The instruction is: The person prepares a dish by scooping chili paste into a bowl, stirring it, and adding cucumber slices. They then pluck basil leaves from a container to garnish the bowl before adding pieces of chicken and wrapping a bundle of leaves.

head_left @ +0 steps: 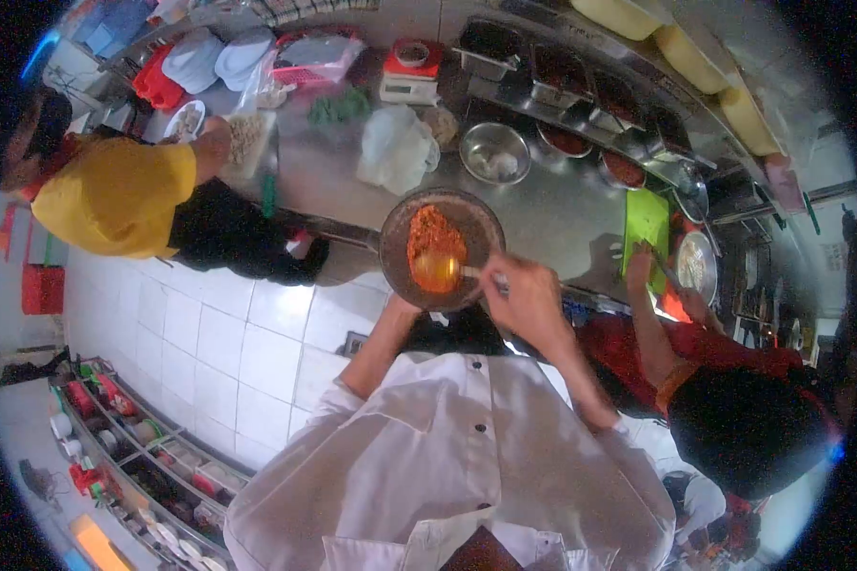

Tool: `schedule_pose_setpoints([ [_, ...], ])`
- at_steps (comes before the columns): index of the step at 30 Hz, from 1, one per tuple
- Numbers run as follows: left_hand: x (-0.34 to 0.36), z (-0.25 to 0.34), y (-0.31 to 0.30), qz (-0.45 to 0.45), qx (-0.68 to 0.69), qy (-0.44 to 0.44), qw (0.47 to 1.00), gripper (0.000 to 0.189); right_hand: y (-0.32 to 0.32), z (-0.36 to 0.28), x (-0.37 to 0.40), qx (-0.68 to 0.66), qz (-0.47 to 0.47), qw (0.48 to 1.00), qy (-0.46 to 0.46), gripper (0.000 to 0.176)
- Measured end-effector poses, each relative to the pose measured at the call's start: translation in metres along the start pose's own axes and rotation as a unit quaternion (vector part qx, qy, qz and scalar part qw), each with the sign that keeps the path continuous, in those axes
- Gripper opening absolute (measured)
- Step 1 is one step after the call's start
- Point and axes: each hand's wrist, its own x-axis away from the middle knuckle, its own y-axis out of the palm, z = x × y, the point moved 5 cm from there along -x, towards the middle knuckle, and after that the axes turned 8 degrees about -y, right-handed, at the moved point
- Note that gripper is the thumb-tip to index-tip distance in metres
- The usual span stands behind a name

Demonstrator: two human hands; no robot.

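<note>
A dark, round stone-like bowl (396, 228) is in front of my chest at the counter's edge, with orange-red chopped paste (436, 228) inside. My left hand (402, 312) holds the bowl from its near left underside; its fingers are mostly hidden beneath it. A spoon with a shiny golden-looking head (438, 272) rests in the paste, apparently carrying some liquid or oil. The spoon's pale handle runs right into my right hand (528, 297), whose fingers are closed on it near the bowl's right rim.
A plastic bag (397, 150), a steel bowl (494, 153) and a kitchen scale (409, 88) stand on the metal counter (324, 171). A co-worker in yellow (124, 195) is at left. Another person's hand (641, 268) is by a green cutting board (646, 228) at right. A shelf rack (162, 466) is lower left.
</note>
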Motion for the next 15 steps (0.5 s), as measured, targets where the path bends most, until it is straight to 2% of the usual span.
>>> schedule_pose_setpoints([
  [1, 0.003, 0.003, 0.007, -0.054, 0.105, -0.014, 0.993, 0.051, 0.002, 0.007, -0.005, 0.042, 0.034, 0.998, 0.026, 0.009],
  [2, 0.009, 0.004, 0.012, -0.052, 0.108, -0.009, 0.993, 0.051, 0.000, 0.010, -0.009, 0.086, 0.070, 0.993, 0.045, 0.010],
  [4, 0.007, 0.013, 0.019, 0.011, 0.169, -0.012, 0.986, 0.053, -0.006, 0.005, 0.003, 0.072, 0.079, 0.993, 0.046, 0.008],
  [5, 0.006, 0.019, 0.028, 0.028, 0.253, -0.016, 0.967, 0.056, -0.002, 0.001, 0.012, 0.033, 0.063, 0.996, 0.057, 0.006],
  [6, 0.004, 0.026, 0.037, 0.024, 0.253, -0.015, 0.967, 0.056, 0.002, -0.001, 0.016, -0.007, 0.047, 0.996, 0.072, 0.004],
  [8, 0.005, 0.037, 0.049, 0.021, 0.258, 0.023, 0.966, 0.059, 0.011, -0.004, 0.003, -0.004, 0.036, 0.998, 0.060, 0.004],
  [9, 0.006, 0.024, 0.024, 0.094, 0.205, 0.029, 0.974, 0.090, 0.014, 0.002, -0.008, 0.036, 0.090, 0.994, 0.050, 0.005],
  [11, 0.006, 0.023, 0.007, 0.111, 0.204, 0.041, 0.972, 0.087, 0.016, 0.016, -0.011, 0.064, 0.162, 0.983, 0.057, 0.009],
  [12, 0.008, 0.025, 0.006, 0.097, 0.215, 0.046, 0.971, 0.085, 0.014, 0.014, -0.005, 0.062, 0.162, 0.983, 0.056, 0.009],
  [14, 0.011, 0.026, 0.007, 0.077, 0.231, 0.051, 0.969, 0.082, 0.025, 0.008, 0.015, -0.002, 0.079, 0.991, 0.105, 0.009],
  [15, 0.013, 0.028, 0.009, 0.067, 0.235, 0.051, 0.968, 0.080, 0.033, -0.001, 0.016, -0.040, 0.093, 0.991, 0.091, 0.009],
])
